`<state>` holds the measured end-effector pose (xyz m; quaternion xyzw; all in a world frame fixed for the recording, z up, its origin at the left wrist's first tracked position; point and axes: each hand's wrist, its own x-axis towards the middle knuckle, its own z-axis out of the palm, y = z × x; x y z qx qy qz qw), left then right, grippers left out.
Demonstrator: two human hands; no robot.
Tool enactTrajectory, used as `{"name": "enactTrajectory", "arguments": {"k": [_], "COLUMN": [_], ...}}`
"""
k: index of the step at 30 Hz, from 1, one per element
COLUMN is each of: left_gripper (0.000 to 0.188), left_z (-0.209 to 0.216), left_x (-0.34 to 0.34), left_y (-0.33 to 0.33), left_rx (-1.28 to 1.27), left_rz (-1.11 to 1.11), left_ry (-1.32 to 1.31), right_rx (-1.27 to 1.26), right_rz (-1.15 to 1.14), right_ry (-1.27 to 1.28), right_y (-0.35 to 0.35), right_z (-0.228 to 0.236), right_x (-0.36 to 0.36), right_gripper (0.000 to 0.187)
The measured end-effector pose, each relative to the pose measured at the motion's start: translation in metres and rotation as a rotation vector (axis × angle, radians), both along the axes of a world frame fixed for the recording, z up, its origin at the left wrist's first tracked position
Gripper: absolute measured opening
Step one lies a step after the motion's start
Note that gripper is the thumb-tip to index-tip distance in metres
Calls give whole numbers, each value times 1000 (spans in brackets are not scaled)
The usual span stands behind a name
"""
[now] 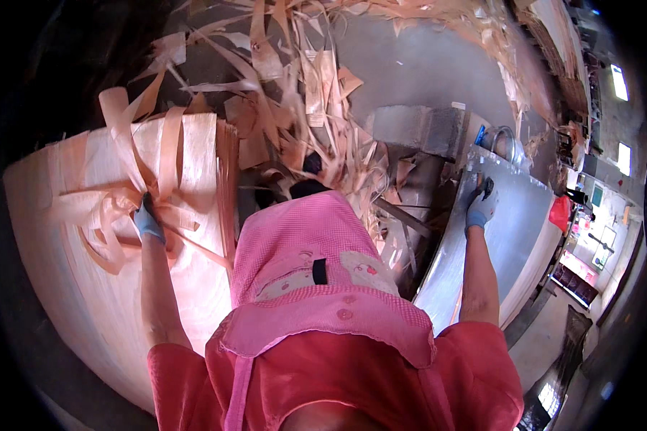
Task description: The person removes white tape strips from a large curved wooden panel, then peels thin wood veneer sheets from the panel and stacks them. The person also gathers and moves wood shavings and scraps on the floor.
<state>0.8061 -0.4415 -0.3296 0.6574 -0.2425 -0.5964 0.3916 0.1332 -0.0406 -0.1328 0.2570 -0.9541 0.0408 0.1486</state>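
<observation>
On the left, my left hand (pixel 148 221), in a grey-blue glove with dark fingers, is closed around a bunch of thin wood veneer strips (pixel 109 208). The strips fan out and curl above a stack of pale veneer sheets (pixel 194 287). My right hand (pixel 480 206), gloved the same way, is over a smooth grey metal-topped table (pixel 514 215) on the right. Its fingers look curled, with something dark at their tips that I cannot make out; it may be only the glove's dark fingertips.
Loose veneer scraps (pixel 331 93) litter the floor ahead between the stack and the table. Grey blocks (pixel 417 129) lie beyond the table. A blue object (pixel 480 134) and a red bag (pixel 561 213) are at the table's edges. More stacked sheets (pixel 557 36) stand far right.
</observation>
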Motion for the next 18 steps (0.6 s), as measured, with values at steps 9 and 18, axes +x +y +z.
{"name": "enactTrajectory", "arguments": {"k": [9,18], "left_gripper": [24,31], "left_z": [-14,0], "left_x": [14,9], "left_y": [-1,3], "left_rx": [25,19], "left_rz": [58,55], "left_ry": [-110,-127], "right_rx": [-38,102], "right_rz": [-50,260], "right_ry": [-4,22], "right_y": [15,3], "right_z": [-27,23], "right_x": [-5,36], "right_gripper": [32,46]}}
